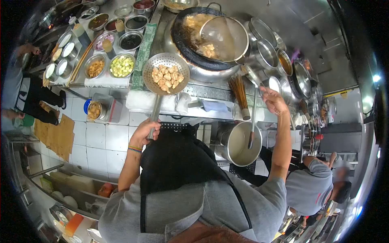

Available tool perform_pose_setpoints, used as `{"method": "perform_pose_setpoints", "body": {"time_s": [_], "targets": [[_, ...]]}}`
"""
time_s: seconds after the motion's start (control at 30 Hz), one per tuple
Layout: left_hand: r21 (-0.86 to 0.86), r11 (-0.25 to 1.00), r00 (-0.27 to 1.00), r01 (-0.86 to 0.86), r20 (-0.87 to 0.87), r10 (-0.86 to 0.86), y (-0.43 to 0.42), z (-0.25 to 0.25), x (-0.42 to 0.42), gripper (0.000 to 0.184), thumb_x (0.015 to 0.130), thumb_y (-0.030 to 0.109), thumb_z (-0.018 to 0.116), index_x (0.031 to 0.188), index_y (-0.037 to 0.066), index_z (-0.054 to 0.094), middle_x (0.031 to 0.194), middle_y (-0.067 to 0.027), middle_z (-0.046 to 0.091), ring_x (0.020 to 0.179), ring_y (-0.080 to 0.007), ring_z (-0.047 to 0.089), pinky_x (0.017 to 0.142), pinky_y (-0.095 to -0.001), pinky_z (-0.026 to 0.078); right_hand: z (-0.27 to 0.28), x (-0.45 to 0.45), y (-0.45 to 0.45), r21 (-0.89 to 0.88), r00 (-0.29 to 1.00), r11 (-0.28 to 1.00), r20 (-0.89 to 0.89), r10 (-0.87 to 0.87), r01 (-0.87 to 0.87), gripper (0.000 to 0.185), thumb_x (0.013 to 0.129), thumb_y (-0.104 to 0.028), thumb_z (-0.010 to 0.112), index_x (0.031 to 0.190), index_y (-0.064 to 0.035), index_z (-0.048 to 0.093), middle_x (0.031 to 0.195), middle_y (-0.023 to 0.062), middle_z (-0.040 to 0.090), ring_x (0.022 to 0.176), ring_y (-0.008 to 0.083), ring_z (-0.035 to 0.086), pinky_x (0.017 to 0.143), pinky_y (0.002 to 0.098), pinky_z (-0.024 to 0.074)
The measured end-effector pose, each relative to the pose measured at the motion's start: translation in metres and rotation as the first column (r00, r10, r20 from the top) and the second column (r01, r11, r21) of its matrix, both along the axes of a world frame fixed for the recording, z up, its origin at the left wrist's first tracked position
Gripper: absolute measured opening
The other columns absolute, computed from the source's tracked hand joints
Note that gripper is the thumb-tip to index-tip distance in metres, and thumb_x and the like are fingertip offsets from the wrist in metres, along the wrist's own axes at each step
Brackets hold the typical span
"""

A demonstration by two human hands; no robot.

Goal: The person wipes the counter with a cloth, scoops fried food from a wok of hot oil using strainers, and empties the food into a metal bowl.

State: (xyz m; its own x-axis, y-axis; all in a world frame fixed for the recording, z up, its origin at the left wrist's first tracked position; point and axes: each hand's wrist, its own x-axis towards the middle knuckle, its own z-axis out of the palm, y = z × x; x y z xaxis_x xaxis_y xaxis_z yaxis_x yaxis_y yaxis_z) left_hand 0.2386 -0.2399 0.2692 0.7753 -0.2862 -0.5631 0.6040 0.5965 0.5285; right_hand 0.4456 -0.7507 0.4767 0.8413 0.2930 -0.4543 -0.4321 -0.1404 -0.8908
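My left hand (pixel 148 130) is wrapped round the handle of a perforated ladle (pixel 178 60), which holds pale brown cooked pieces (pixel 166 77). On the right, my right hand (pixel 274 101) has its fingers closed at the handle of a wire strainer (pixel 225 30). That strainer lies over a dark wok (pixel 178 34), where more pieces sit in bubbling liquid. Bowls of chopped green vegetable (pixel 122 65) and of brown pieces (pixel 95 69) stand left of the ladle. A bamboo brush (pixel 240 93) rests between my hands, nearer the right one.
A large metal pot (pixel 244 143) stands below the counter edge. Several pans and bowls line the right side, with a co-worker (pixel 312 186) at lower right. Another person (pixel 34 95) stands at far left. Cardboard (pixel 56 135) lies on the tiled floor.
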Motion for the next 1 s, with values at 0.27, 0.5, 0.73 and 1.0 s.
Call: {"method": "perform_pose_setpoints", "body": {"time_s": [0.27,0.5,0.73,1.0], "targets": [[-0.005,1.0,1.0,0.003,-0.003,-0.003,0.001,0.004,0.0,0.028,0.087,0.011,0.062,0.111,0.005,0.051,0.07,-0.0009,0.05,0.049,-0.01,0.048,0.04,-0.0265,0.04,-0.047,0.012,0.037,0.231,0.997,0.972,-0.052,0.059,-0.046,0.041,0.096,-0.003,0.053,0.136,-0.0003,0.049,0.083,0.0037,0.06,0.037,0.0013,0.032,0.028,0.0185,0.0225],[-0.008,1.0,0.999,-0.028,0.026,0.028,-0.003,0.025,-0.005,0.026,0.085,0.008,0.062,0.106,0.005,0.048,0.068,-0.002,0.049,0.048,-0.0116,0.048,0.039,-0.0301,0.041,-0.04,0.003,0.06,0.33,0.996,0.943,-0.063,0.062,-0.038,0.041,0.095,0.0,0.051,0.136,0.0011,0.048,0.082,0.0044,0.06,0.036,0.0017,0.032,0.028,0.0185,0.0224],[0.022,0.999,0.996,-0.036,0.08,0.035,0.0,0.052,-0.004,0.029,0.085,0.008,0.061,0.111,0.002,0.049,0.07,-0.0027,0.049,0.048,-0.0112,0.048,0.038,-0.0286,0.041,-0.025,-0.02,0.068,0.341,0.999,0.94,-0.026,0.04,-0.029,0.043,0.093,0.002,0.052,0.136,0.0039,0.047,0.078,0.0051,0.063,0.036,0.002,0.035,0.029,0.0184,0.023],[-0.043,0.999,0.998,-0.017,0.062,0.019,0.003,0.055,0.005,0.028,0.084,0.005,0.062,0.108,0.004,0.047,0.066,-0.0022,0.047,0.047,-0.0115,0.048,0.038,-0.0283,0.039,0.019,-0.05,0.095,-0.115,0.965,0.991,0.246,0.088,-0.061,0.04,0.095,-0.002,0.054,0.135,0.0009,0.054,0.077,0.0034,0.063,0.036,0.0037,0.038,0.03,0.0212,0.0271]]}}
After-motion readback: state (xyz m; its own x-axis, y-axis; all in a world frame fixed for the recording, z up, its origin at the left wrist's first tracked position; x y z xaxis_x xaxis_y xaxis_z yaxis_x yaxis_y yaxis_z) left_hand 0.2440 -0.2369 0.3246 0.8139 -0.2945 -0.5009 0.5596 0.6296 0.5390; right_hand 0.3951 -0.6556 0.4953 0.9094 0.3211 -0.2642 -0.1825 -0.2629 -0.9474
